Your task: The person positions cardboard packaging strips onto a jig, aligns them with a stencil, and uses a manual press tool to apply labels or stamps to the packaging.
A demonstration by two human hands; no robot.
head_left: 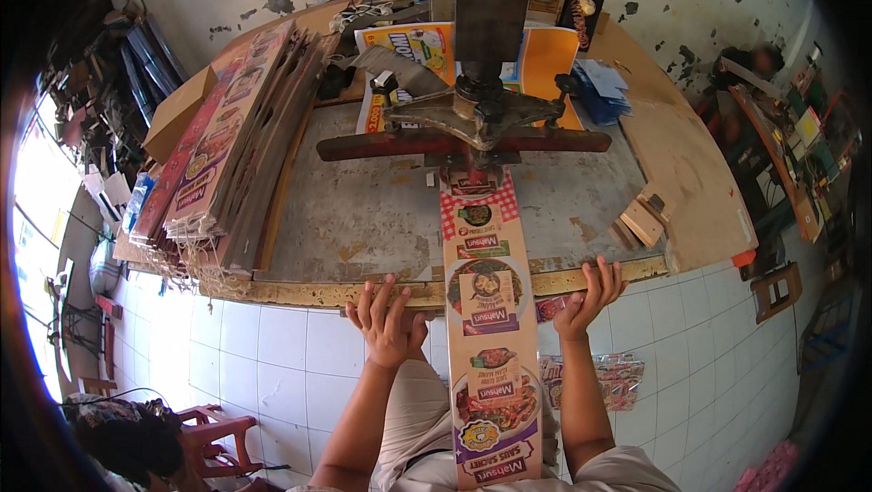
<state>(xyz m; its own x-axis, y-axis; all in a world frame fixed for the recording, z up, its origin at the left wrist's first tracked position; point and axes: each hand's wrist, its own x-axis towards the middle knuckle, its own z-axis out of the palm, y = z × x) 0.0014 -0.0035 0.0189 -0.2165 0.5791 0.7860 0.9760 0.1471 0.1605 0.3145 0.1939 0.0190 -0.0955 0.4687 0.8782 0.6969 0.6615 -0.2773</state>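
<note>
A long printed cardboard strip (493, 337) runs from beneath the press (481, 115) over the table's front edge and down to my lap. To its left, my left hand (381, 321) rests at the front edge with its fingers spread, holding nothing that I can see. On the other side, my right hand (592, 297) lies at the same edge, fingers apart and thumb out. Beside that thumb a small piece of red printed material (550, 308) shows just below the edge. Neither hand touches the strip. The press has a dark column and a wide red crossbar above the strip's far end.
A stack of printed cardboard strips (232, 119) with strings hanging off leans on the table's left. Wooden blocks (643, 217) sit at the right, and blue packets (599, 92) farther back. Printed sheets (610, 381) lie on the tiled floor, with a red stool (216, 437) at lower left.
</note>
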